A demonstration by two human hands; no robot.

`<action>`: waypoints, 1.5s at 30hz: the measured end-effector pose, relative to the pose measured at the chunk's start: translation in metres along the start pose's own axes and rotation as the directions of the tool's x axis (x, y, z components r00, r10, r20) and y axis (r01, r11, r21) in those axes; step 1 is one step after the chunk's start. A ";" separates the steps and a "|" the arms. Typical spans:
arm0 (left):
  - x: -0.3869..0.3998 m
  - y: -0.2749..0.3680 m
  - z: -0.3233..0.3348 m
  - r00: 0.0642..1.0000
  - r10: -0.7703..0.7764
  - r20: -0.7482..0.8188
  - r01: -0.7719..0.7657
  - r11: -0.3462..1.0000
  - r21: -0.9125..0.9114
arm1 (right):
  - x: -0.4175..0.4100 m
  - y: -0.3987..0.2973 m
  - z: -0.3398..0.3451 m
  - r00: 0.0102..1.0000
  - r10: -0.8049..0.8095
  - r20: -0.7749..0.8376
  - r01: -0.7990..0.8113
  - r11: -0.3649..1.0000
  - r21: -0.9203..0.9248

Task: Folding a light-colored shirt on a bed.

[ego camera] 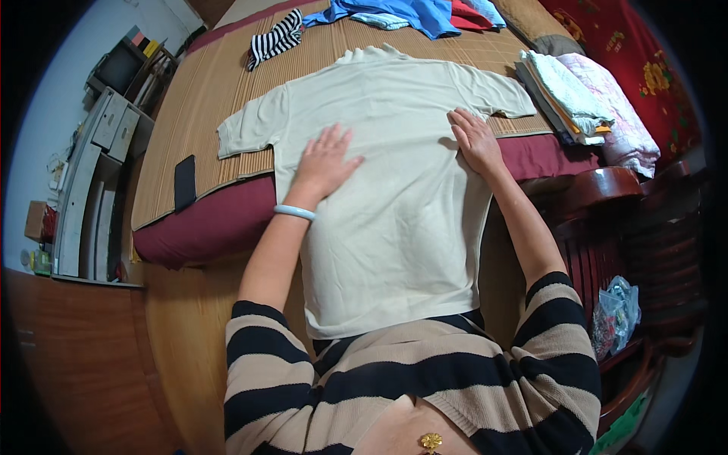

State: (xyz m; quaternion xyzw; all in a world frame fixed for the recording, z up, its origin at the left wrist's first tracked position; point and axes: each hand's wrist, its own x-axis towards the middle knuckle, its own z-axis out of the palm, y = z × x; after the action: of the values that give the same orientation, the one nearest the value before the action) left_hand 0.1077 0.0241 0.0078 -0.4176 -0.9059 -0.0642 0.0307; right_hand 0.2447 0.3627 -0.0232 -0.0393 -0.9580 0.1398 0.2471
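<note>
A cream short-sleeved shirt [375,131] lies spread on the bed, its ruffled collar at the far end and both sleeves stretched out sideways. Its lower part hangs over the bed's near edge towards my body. My left hand [327,162] rests flat on the shirt's left half, fingers apart, with a pale bangle [294,212] on the wrist. On the right side of the shirt, below the sleeve, lies my right hand [475,139], palm down with its fingers close together. Neither hand grips the fabric.
A bamboo mat [227,96] covers the bed, with a dark phone [185,183] at its left edge. Farther back lie a striped cloth [276,41] and blue clothing [398,14]. Folded clothes [566,94] are stacked at right, above a wooden chair [597,185] holding a plastic bag [616,315].
</note>
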 end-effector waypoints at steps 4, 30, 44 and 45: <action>-0.020 -0.063 -0.004 0.987 -0.147 -0.064 0.151 0.987 0.054 | 0.000 0.000 0.003 0.997 -0.031 -0.068 0.030 0.999 -0.017; -0.034 -0.081 0.012 0.964 -0.180 -0.194 0.187 0.982 0.020 | 0.028 -0.058 0.018 0.987 -0.079 0.140 0.091 0.992 -0.089; -0.034 -0.081 0.015 0.958 -0.164 -0.237 0.173 0.985 0.014 | -0.018 -0.132 0.021 0.959 -0.284 0.025 0.268 0.928 0.260; -0.034 -0.081 0.014 0.958 -0.157 -0.238 0.167 0.986 0.022 | -0.024 -0.147 0.026 0.931 -0.353 0.091 0.330 0.923 0.198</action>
State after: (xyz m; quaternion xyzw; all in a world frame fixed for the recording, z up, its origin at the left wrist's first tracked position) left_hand 0.0678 -0.0513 -0.0174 -0.3308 -0.9280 -0.0965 0.1415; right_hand 0.2518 0.2125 -0.0138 0.1597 -0.9472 0.1825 0.2099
